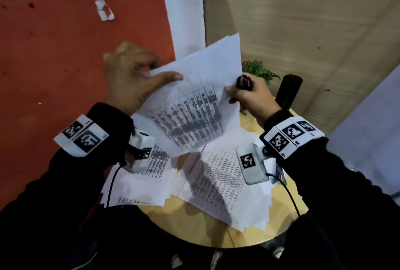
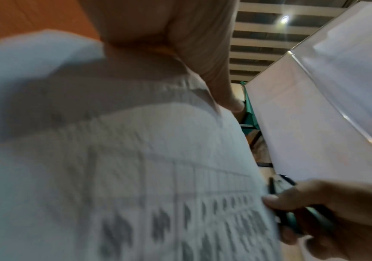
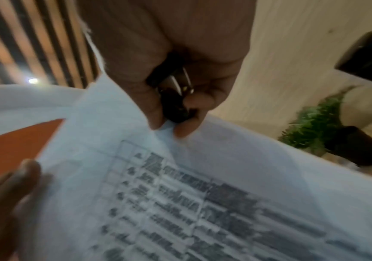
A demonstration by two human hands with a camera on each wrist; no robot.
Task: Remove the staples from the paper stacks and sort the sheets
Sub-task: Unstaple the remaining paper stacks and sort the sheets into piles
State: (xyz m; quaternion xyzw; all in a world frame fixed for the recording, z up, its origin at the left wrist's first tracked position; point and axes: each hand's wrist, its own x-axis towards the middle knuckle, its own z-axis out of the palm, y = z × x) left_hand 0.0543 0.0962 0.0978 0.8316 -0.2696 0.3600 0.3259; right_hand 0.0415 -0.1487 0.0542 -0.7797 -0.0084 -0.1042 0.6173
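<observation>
A stack of printed sheets (image 1: 201,101) with a table on top is held up over the round wooden table (image 1: 194,233). My left hand (image 1: 138,79) grips its left edge, thumb on top, fingers behind. My right hand (image 1: 246,96) holds a black staple remover (image 1: 244,83) in its fist and pinches the stack's right edge. In the right wrist view the staple remover (image 3: 176,95) shows metal jaws between my curled fingers, and the thumb and a fingertip pinch the paper (image 3: 180,194). The left wrist view shows the blurred sheet (image 2: 136,176) under my thumb. No staple is visible.
Loose printed sheets (image 1: 218,181) lie spread on the table, some overhanging its left edge. A small green plant (image 1: 257,70) and a black cylinder (image 1: 289,91) stand at the table's far right. Red floor (image 1: 65,53) with a scrap of paper (image 1: 104,9) lies left.
</observation>
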